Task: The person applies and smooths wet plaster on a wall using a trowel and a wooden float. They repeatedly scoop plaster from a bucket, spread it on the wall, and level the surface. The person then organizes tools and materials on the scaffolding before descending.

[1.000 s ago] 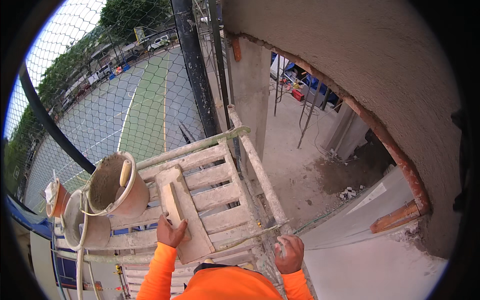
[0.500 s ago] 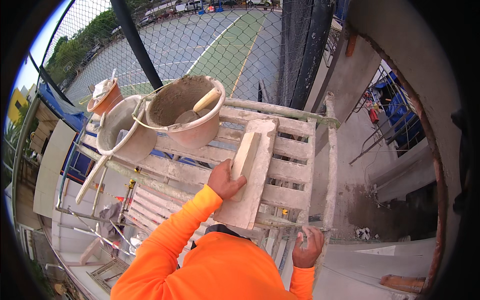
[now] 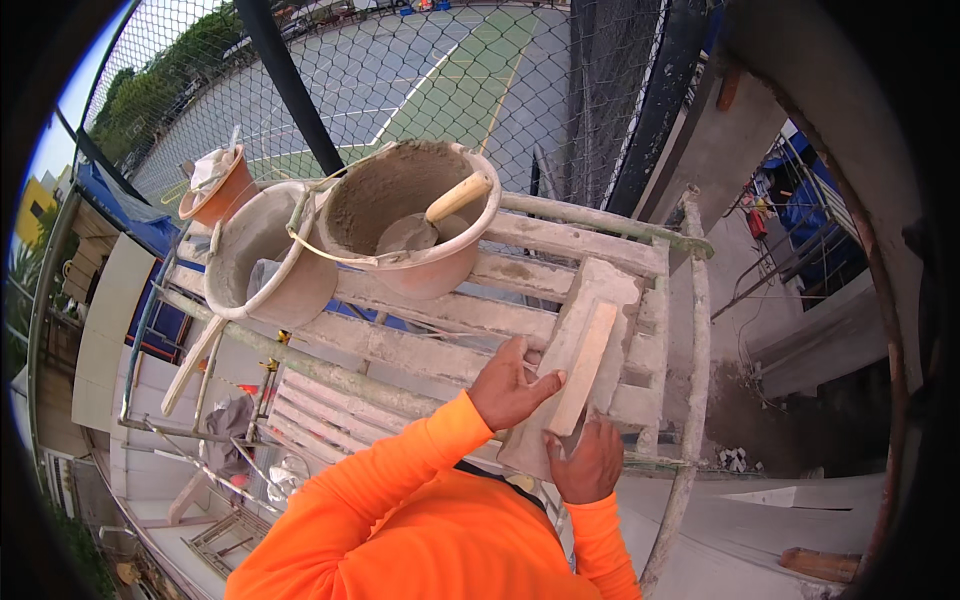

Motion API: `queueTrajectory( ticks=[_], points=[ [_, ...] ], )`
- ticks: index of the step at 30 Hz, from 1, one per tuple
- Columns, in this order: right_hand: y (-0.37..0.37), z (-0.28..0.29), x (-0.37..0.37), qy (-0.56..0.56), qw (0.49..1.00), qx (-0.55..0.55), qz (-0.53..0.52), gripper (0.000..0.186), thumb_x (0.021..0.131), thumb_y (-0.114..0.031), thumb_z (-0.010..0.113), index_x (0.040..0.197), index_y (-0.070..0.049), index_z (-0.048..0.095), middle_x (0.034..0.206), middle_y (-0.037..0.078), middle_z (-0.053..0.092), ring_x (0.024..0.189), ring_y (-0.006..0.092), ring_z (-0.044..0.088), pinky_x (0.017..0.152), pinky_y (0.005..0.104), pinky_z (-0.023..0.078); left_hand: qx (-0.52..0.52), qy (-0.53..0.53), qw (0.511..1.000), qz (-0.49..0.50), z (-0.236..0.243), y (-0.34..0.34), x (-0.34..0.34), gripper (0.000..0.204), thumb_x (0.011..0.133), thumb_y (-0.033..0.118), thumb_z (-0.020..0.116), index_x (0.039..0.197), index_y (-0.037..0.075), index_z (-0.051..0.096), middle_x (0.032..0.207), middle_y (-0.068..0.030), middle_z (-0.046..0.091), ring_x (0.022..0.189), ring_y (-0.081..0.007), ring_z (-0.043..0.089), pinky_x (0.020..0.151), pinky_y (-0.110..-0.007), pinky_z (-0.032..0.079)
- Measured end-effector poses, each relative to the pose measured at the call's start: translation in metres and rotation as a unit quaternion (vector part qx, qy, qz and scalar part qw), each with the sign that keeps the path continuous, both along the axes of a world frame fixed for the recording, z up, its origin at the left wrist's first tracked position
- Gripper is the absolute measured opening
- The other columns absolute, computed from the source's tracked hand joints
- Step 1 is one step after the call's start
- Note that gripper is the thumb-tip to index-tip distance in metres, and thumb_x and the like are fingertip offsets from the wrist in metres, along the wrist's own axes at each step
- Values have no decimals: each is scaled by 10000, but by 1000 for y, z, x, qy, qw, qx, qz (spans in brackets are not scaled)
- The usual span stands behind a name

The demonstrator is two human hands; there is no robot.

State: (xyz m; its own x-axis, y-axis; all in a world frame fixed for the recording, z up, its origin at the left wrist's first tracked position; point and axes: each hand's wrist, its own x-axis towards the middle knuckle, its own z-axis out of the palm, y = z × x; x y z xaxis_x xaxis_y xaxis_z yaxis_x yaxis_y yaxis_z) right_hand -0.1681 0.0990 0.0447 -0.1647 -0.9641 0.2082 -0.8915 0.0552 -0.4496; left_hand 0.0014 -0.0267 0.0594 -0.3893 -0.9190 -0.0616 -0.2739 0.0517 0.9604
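Note:
A pale wooden bar (image 3: 588,365) lies lengthwise along a flat, mortar-coated board (image 3: 606,285) on the slatted platform. I cannot tell whether bar and board are joined. My left hand (image 3: 510,388) is at the board's left edge, its fingers apart and its thumb reaching towards the bar. At the near end, my right hand (image 3: 590,462) has its thumb and fingers on either side of the bar's tip. A bucket of grey mortar (image 3: 410,275) stands beyond my left hand. In it rests a trowel (image 3: 458,197) with a wooden handle.
Left of the mortar bucket stand a second pale bucket (image 3: 270,310) and a small orange bucket (image 3: 228,200). A long wooden handle (image 3: 192,365) slants beside them. Scaffold pipes (image 3: 697,330) edge the gapped slats (image 3: 400,350). Chain-link fence (image 3: 450,100) rises behind; a concrete wall (image 3: 850,120) stands right.
My left hand has loosened from around the bar and sits at its side. My right hand has come in from the right to the bar's near end. The view has shifted slightly.

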Motion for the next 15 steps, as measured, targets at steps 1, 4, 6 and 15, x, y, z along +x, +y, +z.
queueTrajectory(
  ticks=[1,4,6,15],
  points=[
    [0,-3,1,-1,1000,-6,-2,849,786,-362,887,1407,110,552,1253,265,640,1126,452,612,972,524,488,11,67,992,106,5,0,23,736,971,373,773,1464,-44,420,1232,-161,571,1021,-243,648,862,-370,580],
    [-7,-4,12,-40,998,0,-38,960,787,-385,889,1485,134,483,1309,304,623,1180,469,612,1033,518,495,22,212,914,346,26,-12,110,733,995,355,742,1532,-5,397,1346,-135,531,1207,-217,571,957,-384,542],
    [-20,-1,27,-38,996,12,-83,970,796,-384,888,1496,139,465,1308,303,622,1203,468,613,1033,519,507,42,252,878,404,39,-38,165,759,995,395,717,1559,7,390,1457,-148,498,1342,-276,505,1071,-466,457],
    [-78,0,36,-10,967,93,-236,845,833,-301,837,1511,40,465,1342,251,635,1232,448,643,1032,505,539,-29,309,904,292,61,-128,227,579,1004,190,663,1535,43,483,1540,-131,509,1439,-240,452,1230,-451,298]
  ],
)
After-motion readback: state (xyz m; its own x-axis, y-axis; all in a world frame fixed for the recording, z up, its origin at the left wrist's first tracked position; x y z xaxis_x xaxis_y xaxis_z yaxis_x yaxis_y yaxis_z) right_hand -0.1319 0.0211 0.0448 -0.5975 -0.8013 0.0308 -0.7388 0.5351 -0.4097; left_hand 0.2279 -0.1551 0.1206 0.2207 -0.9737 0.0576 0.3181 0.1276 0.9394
